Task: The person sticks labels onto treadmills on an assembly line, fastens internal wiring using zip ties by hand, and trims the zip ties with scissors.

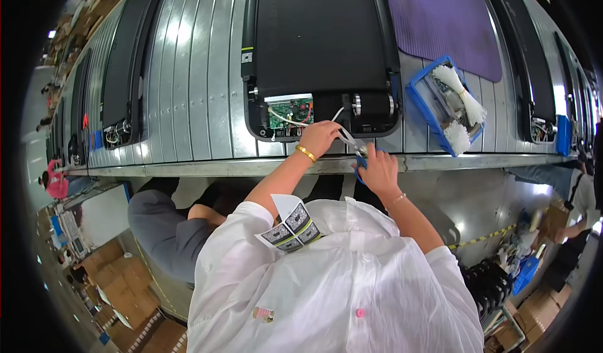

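My left hand (319, 138) is closed on a white cable (345, 137) at the front edge of a black treadmill (320, 45). In my right hand (380, 171) are blue-handled cutters (361, 162), whose jaws meet the cable's end just right of my left hand. Whether the jaws are open or closed on it is too small to tell. Within the treadmill's uncovered front end, a green circuit board (290, 112) with wires lies left of a black motor (374, 105).
Right of the treadmill, a blue tray (433, 122) holds bundles of white cable ties (466, 102). A purple mat (446, 23) lies behind it. More treadmills (122, 70) line the metal conveyor (195, 70). A person in grey (169, 233) is close at my left.
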The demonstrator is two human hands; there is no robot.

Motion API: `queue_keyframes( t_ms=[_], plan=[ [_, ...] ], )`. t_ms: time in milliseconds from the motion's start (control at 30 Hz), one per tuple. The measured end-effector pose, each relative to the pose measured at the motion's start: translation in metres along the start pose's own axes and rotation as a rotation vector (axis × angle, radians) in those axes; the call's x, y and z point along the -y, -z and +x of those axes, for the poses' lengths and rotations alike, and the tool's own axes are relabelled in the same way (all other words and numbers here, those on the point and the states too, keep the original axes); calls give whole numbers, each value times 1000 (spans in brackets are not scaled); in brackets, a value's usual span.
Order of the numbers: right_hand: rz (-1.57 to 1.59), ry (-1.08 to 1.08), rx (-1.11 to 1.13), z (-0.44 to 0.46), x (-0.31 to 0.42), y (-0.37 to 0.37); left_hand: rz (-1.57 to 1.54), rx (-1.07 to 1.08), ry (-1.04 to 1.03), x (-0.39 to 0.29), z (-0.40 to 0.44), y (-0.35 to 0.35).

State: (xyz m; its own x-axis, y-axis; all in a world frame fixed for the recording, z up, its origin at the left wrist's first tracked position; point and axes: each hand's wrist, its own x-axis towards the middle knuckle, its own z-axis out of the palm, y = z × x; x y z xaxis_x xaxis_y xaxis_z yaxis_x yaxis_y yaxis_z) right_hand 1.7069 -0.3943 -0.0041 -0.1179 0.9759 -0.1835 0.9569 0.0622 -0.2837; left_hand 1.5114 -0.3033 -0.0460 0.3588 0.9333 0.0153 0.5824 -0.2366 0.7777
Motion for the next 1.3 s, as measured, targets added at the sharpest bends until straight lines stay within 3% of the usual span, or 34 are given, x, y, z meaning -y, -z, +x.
queue_keyframes(
  t_ms=[133,200,367,467,533,667,733,900,1100,1200,1267,1300],
  plan=[
    [-70,12,18,34,10,-16,223,17,-113,0,25,3],
    [-57,-15,98,44,18,-33,223,-12,44,9,34,5],
    [-12,12,198,47,5,-54,257,16,84,3,44,11],
    [192,-58,280,2,-25,-16,-15,-102,393,-8,50,14],
    [213,-209,329,-43,-53,-4,-356,6,380,13,44,-8],
    [175,-393,332,-147,-121,2,-840,355,691,-43,18,-58],
    [141,-509,304,-202,-159,-13,-1023,406,834,-81,9,-97],
    [270,-711,253,-306,-234,-62,-1126,509,769,-156,47,-171],
    [417,-785,194,-380,-303,-57,-1095,317,639,-235,145,-241],
    [642,-983,154,-447,-363,-132,-949,226,628,-236,172,-263],
    [544,-937,189,-455,-356,-66,-983,-70,654,-221,177,-258],
    [444,-899,208,-450,-354,-34,-975,-91,656,-214,175,-256]
  ],
)
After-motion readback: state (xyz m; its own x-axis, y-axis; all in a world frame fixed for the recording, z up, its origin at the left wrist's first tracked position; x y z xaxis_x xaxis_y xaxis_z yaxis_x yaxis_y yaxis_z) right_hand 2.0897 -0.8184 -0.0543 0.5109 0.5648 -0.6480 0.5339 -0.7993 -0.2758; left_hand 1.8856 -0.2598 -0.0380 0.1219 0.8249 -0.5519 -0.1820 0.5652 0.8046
